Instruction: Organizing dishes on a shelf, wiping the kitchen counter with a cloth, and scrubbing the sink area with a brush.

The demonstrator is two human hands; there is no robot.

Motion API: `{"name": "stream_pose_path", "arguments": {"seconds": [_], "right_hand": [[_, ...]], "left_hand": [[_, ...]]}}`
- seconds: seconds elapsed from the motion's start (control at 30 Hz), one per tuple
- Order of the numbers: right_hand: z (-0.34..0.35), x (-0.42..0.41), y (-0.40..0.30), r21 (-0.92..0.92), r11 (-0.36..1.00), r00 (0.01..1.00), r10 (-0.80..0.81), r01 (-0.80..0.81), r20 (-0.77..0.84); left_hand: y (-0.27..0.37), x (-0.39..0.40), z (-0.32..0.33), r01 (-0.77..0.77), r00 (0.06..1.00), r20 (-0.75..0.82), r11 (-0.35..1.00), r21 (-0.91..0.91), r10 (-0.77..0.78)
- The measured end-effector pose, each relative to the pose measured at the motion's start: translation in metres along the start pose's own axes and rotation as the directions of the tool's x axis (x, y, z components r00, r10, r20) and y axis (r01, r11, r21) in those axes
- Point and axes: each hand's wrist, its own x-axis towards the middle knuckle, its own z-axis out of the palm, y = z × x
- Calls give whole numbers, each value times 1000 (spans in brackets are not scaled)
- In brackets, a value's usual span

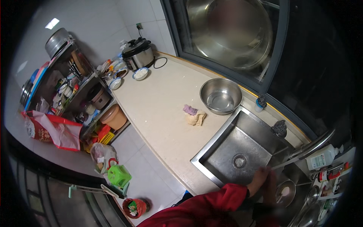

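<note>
My left hand (256, 181), below a red sleeve, reaches over the divider of the stainless steel double sink (227, 153). Close against it is my right hand (270, 184); the two seem to touch. Both are blurred, and I cannot tell whether anything lies between the fingers. A pale streak like running water (286, 163) comes down to them from the curved metal faucet (309, 149). The large basin shows its round drain (239, 161). In the smaller basin, right of my hands, sits a metal bowl (290, 195) with a pale spoon-like utensil (284, 192) in it.
A steel basin (221, 98) stands behind the sink, near crumpled cloths (195, 115). Steel wool (280, 128) and a pump bottle (322, 157) line the sink's edge. An electric pressure cooker (139, 55) and rice bowl (140, 73) are at the counter's far end.
</note>
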Motion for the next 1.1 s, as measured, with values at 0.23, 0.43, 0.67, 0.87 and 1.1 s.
{"name": "stream_pose_path", "arguments": {"seconds": [0.23, 0.43, 0.67, 0.87, 1.1], "right_hand": [[39, -11, -12, -70, 985, 988, -155, 155, 0], [17, -5, 2, -209, 977, 987, -71, 40, -142], [2, -18, 6, -731, 547, 911, -296, 408, 287], [12, -1, 28, -707, 646, 952, -275, 288, 137], [3, -11, 34, -631, 669, 887, -457, 392, 66]], "left_hand": [[-14, -7, -17, -217, 969, -125, 976, -36, 211], [-21, -6, -46, 189, 730, 670, 902, -388, 135], [-14, -10, -75, 102, 517, 856, 993, -55, -6], [37, -30, -82, -162, 743, 660, 926, 342, -114], [8, -39, -57, -547, 820, 541, 537, 642, 188]]}}
